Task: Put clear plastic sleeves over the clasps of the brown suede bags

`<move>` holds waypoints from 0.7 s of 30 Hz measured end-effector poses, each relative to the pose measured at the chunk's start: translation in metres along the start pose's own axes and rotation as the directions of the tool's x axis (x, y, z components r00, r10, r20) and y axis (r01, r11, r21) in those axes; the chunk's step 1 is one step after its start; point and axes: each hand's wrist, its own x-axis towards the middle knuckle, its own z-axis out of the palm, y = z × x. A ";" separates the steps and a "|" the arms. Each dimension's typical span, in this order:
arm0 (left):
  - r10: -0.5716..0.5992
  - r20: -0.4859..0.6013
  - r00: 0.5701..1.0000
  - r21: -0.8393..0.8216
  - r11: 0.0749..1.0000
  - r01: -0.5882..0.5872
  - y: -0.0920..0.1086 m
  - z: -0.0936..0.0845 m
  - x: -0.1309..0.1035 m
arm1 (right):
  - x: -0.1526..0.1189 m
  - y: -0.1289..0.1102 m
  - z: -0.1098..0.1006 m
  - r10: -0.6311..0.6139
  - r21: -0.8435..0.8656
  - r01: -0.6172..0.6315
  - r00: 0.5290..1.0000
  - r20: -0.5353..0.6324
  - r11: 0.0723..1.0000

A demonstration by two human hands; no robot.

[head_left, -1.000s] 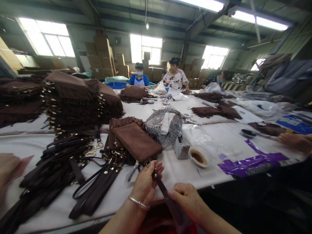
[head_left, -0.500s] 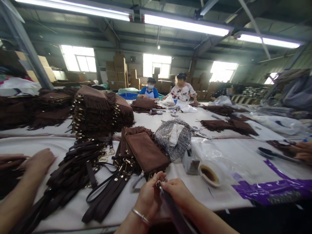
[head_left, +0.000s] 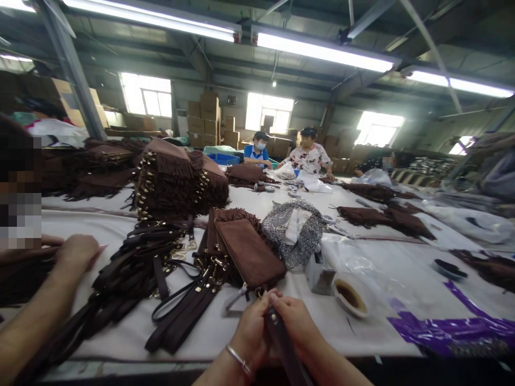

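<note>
My right hand (head_left: 296, 321) is closed on a dark brown wrist strap (head_left: 285, 343), which hangs toward the table's front edge. My left hand (head_left: 252, 323), with a silver bangle at its wrist, is pinched against the right at the strap's metal end. The fingers largely hide that hardware, so what the left pinches is unclear. Just beyond the fingertips lies a brown zippered pouch (head_left: 251, 252) with fringe, its near corner by a small metal ring. Left of it, several dark straps (head_left: 187, 313) with gold clasps lie on the white-covered table (head_left: 217, 343).
A co-worker's arm (head_left: 52, 289) reaches in at left. Stacked fringed pouches (head_left: 177, 182) and a heap of straps (head_left: 129, 268) stand beyond it. Right of the pouch are a speckled cloth bundle (head_left: 292, 233), a bowl of brown liquid (head_left: 350, 297) and purple plastic (head_left: 446, 327).
My hands have drawn together at the strap's metal end, now covering more of it. The view has shifted left; a co-worker's head shows at left, and the hands at the right edge are gone.
</note>
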 end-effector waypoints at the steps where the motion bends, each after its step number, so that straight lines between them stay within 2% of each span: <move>1: 0.000 0.007 1.000 0.003 1.000 0.000 0.001 -0.002 0.000 | 0.000 0.001 0.000 0.013 0.057 -0.014 1.000 0.024 0.998; 4: -0.013 -0.002 1.000 0.028 1.000 0.014 0.006 -0.007 -0.001 | -0.010 0.005 -0.002 0.038 0.171 -0.062 0.990 0.139 0.983; 7: -0.040 -0.044 0.998 0.067 0.997 0.043 0.009 -0.008 -0.002 | -0.021 0.011 -0.006 0.076 0.124 -0.106 0.970 0.229 0.987; 9: -0.044 -0.055 0.998 0.080 0.996 0.048 0.009 -0.006 -0.003 | -0.025 0.014 -0.007 0.107 0.098 -0.130 0.973 0.206 0.987; 11: -0.024 -0.042 0.999 0.115 0.993 0.029 0.010 -0.006 -0.004 | -0.025 0.014 -0.007 0.115 0.093 -0.127 0.985 0.126 0.988; 13: 0.016 -0.012 1.000 0.196 0.981 -0.013 0.013 -0.008 -0.006 | -0.023 0.012 -0.007 0.091 0.072 -0.096 0.993 0.072 0.993; 15: 0.057 -0.018 0.998 0.281 0.959 -0.049 0.020 -0.011 -0.008 | -0.022 0.010 -0.008 0.067 0.042 -0.070 0.995 0.067 0.997; 19: 0.144 -0.181 0.973 0.271 0.958 -0.092 0.037 -0.011 -0.009 | -0.024 0.011 -0.007 0.091 0.038 -0.094 0.993 0.080 0.995; 21: 0.197 -0.219 0.956 0.244 0.959 -0.142 0.043 -0.007 -0.008 | -0.025 0.015 -0.005 0.097 0.034 -0.100 0.992 0.087 0.994</move>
